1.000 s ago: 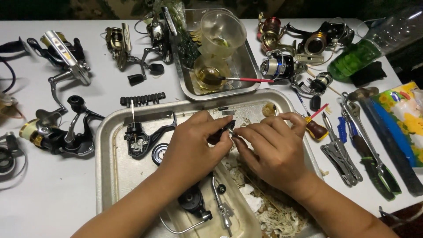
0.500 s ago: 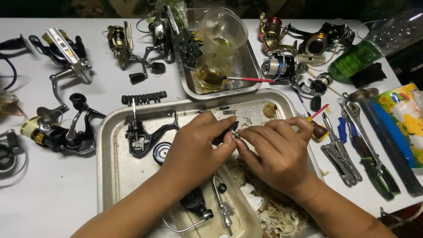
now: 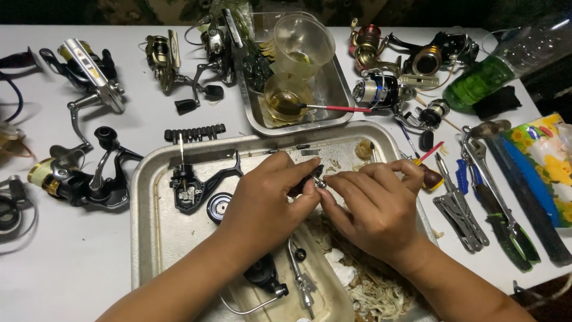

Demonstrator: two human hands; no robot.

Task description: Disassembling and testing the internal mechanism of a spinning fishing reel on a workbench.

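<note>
Over the dented metal tray (image 3: 149, 238), my left hand (image 3: 262, 206) keeps pinching the small dark reel part (image 3: 305, 179); my right hand (image 3: 375, 209) has closed in, fingertips gripping its tiny silver piece (image 3: 320, 183).

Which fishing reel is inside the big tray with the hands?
The black, partly stripped reel body lying in the big metal tray, just left of the left hand. All the other reels sit outside it on the white table.
</note>
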